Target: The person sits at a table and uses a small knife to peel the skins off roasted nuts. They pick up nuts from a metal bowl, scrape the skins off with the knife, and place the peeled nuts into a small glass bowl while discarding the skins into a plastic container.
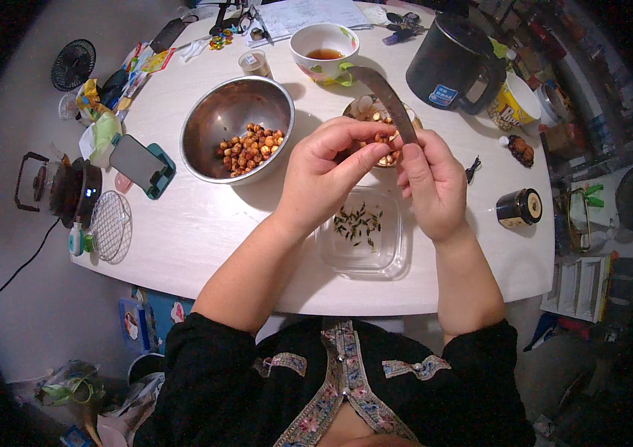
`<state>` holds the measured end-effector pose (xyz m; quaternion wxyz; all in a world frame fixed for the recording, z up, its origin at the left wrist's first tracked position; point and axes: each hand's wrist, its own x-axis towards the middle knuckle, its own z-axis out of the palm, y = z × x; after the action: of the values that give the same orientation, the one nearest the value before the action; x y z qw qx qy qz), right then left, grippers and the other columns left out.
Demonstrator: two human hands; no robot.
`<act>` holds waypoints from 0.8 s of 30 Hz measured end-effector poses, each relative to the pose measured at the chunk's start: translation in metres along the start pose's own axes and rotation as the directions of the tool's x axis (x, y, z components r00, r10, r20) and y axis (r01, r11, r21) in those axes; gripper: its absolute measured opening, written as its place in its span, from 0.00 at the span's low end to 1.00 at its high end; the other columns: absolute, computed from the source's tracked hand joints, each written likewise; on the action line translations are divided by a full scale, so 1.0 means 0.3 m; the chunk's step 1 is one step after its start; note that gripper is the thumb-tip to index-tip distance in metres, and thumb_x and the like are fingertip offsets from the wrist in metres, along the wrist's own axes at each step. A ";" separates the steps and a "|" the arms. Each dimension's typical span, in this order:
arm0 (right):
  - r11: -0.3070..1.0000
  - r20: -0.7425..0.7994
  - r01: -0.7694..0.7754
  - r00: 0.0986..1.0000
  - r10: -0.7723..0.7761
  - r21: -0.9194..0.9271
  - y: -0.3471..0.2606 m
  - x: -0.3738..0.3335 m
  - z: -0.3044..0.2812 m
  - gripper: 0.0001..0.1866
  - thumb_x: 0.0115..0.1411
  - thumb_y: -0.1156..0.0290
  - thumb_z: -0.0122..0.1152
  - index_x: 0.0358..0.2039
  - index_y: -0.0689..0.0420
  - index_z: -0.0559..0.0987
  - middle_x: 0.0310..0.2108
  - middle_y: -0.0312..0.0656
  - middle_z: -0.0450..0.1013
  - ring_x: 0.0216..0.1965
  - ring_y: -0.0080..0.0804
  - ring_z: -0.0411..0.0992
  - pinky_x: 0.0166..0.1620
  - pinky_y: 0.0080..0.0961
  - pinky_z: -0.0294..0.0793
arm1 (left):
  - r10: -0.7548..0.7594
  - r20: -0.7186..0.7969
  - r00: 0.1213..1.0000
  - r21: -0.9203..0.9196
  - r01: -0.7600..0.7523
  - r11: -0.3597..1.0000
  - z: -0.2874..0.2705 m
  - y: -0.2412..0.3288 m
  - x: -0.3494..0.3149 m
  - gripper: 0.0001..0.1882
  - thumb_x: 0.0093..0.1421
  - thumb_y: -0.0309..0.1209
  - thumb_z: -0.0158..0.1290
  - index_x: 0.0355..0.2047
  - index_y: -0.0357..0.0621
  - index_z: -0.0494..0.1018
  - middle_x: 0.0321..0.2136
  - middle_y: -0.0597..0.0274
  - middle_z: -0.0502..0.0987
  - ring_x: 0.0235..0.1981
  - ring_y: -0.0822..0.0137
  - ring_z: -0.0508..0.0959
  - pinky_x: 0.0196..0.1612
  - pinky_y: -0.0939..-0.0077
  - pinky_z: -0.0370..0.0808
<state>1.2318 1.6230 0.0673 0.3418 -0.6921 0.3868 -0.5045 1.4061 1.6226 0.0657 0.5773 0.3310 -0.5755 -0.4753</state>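
Observation:
In my left hand [324, 171] a small brown lotus seed [383, 138] is pinched between thumb and fingertips. My right hand [433, 182] grips a dark curved knife [385, 93] close to its near end, right beside the seed. The knife's far end reaches up to the left, near a patterned bowl. Behind my hands, partly hidden, sits a dish [351, 109] with pale and brown seed pieces. A steel bowl [201, 112] of several brown lotus seeds [251, 151] stands left of my left hand. Below my hands, a clear square container [329, 257] holds thin green seed cores [358, 225].
A patterned bowl [324, 37] of brown liquid and a small clear cup [254, 64] stand farther back. A black jug [447, 63], a yellow tub [511, 104] and a dark jar [518, 208] are at right. A phone [136, 160] on a stand and a wire rack [110, 226] are left.

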 end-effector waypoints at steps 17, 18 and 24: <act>0.964 0.106 0.081 0.993 -0.055 -0.252 -0.016 0.016 0.002 0.14 0.65 0.67 0.56 0.49 0.57 0.79 0.36 0.48 0.79 0.34 0.41 0.80 0.36 0.30 0.77 | 0.141 -0.063 0.988 0.432 -0.100 0.896 -0.046 0.028 0.011 0.09 0.51 0.25 0.67 0.32 0.37 0.80 0.31 0.64 0.78 0.30 0.78 0.75 0.30 0.86 0.70; 0.965 0.108 0.082 0.993 -0.056 -0.248 -0.016 0.016 0.002 0.14 0.65 0.68 0.56 0.49 0.57 0.79 0.36 0.48 0.79 0.35 0.41 0.79 0.36 0.30 0.77 | 0.135 -0.065 0.989 0.432 -0.094 0.897 -0.047 0.029 0.011 0.09 0.50 0.25 0.67 0.31 0.37 0.80 0.31 0.64 0.78 0.30 0.78 0.75 0.30 0.86 0.70; 0.968 0.136 0.103 0.988 -0.073 -0.227 -0.004 0.014 -0.002 0.13 0.64 0.70 0.56 0.49 0.58 0.79 0.36 0.49 0.79 0.34 0.42 0.79 0.36 0.30 0.77 | 0.078 -0.055 0.995 0.412 -0.049 0.910 -0.060 0.031 0.008 0.08 0.51 0.23 0.66 0.31 0.36 0.80 0.30 0.64 0.79 0.28 0.79 0.75 0.29 0.87 0.70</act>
<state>1.2322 1.6198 0.0705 0.2592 -0.7745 0.3900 -0.4253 1.4251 1.6204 0.0731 0.5300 0.4423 -0.6523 -0.3130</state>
